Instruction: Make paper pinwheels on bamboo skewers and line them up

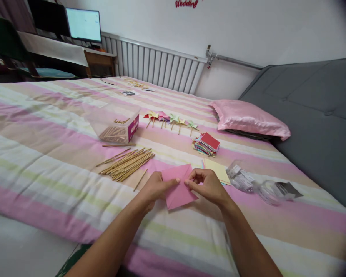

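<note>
A square sheet of pink paper (177, 198) with diagonal creases is held over the bed. My left hand (157, 188) grips its left side, thumb on top and the other fingers underneath. At the right side, my right hand (206, 184) pinches the paper near its middle with thumb and curled fingers. A loose wooden stick (140, 179) lies just left of my left hand, beside a pile of similar sticks (128, 163). Pale yellow paper sheets (216, 170) lie behind my right hand.
A clear plastic box (112, 129) holds more sticks. Several paper pinwheels (173, 118) lie in a row beyond a stack of coloured paper (209, 143). Clear round containers (240, 177) sit at the right, with a pink pillow (249, 119) behind.
</note>
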The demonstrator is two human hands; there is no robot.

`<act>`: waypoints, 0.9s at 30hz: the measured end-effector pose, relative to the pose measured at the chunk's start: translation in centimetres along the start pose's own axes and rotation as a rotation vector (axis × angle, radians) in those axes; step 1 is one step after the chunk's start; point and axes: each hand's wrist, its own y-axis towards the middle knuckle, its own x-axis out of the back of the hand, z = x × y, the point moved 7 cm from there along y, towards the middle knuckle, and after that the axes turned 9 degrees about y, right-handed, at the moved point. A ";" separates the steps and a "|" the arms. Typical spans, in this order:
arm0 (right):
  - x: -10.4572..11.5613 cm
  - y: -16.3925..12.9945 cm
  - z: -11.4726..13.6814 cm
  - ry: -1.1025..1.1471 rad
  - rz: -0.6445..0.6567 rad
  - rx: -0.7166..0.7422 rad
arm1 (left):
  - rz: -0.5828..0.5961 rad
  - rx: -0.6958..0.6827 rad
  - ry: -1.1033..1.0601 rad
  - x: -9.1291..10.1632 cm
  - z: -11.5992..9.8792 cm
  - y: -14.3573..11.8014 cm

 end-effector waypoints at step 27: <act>-0.2 0.0 0.3 0.318 -0.109 -0.036 | -0.125 -0.067 -0.041 0.9 -0.3 0.2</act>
